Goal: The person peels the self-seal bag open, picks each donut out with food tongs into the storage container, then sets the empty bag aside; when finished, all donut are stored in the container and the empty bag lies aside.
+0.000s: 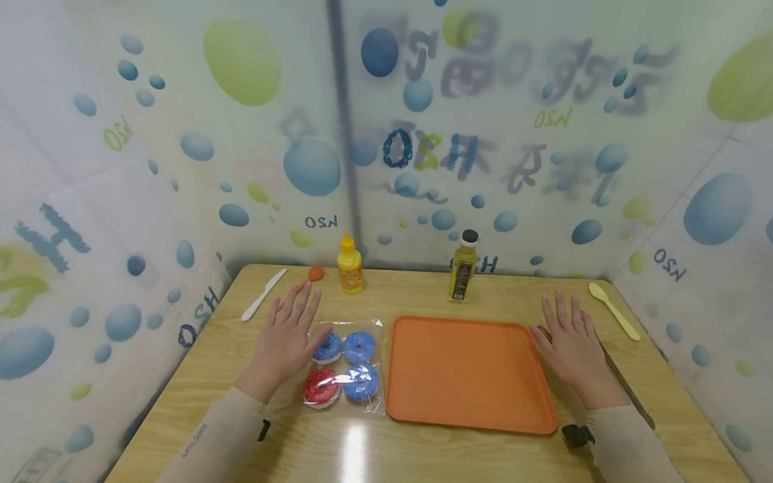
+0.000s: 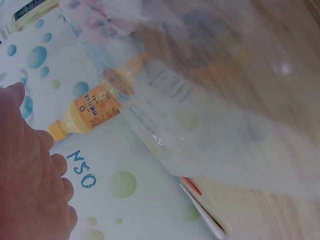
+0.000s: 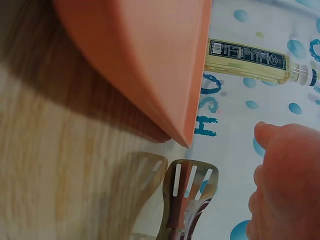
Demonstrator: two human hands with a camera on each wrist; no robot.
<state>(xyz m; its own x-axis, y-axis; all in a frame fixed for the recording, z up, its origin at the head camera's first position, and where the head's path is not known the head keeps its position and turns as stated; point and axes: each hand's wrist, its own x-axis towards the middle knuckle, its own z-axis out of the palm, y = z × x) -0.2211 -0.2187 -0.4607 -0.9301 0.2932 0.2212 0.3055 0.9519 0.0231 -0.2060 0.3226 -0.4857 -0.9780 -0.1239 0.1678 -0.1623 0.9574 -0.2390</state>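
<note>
My left hand [image 1: 284, 339] lies flat with fingers spread, its thumb overlapping a clear bag that holds donuts [image 1: 360, 382], several blue and one red. Its fingers partly cover an orange spoon [image 1: 316, 272]; a white plastic knife [image 1: 264, 295] is just left of them. My right hand [image 1: 570, 352], fingers straight, is beside the right edge of an orange tray [image 1: 465, 376]. Beneath that hand is a slotted turner [image 3: 187, 187], mostly hidden in the head view except for its dark handle [image 1: 631, 389]. Neither hand holds anything.
Behind the bag stands a yellow squeeze bottle [image 1: 349, 268]. A bottle of yellowish oil [image 1: 462, 268] with a dark cap stands behind the tray. At the far right is a pale yellow spoon [image 1: 614, 312]. Bubble-patterned sheets close in the wooden table [image 1: 302, 446] at the back and sides.
</note>
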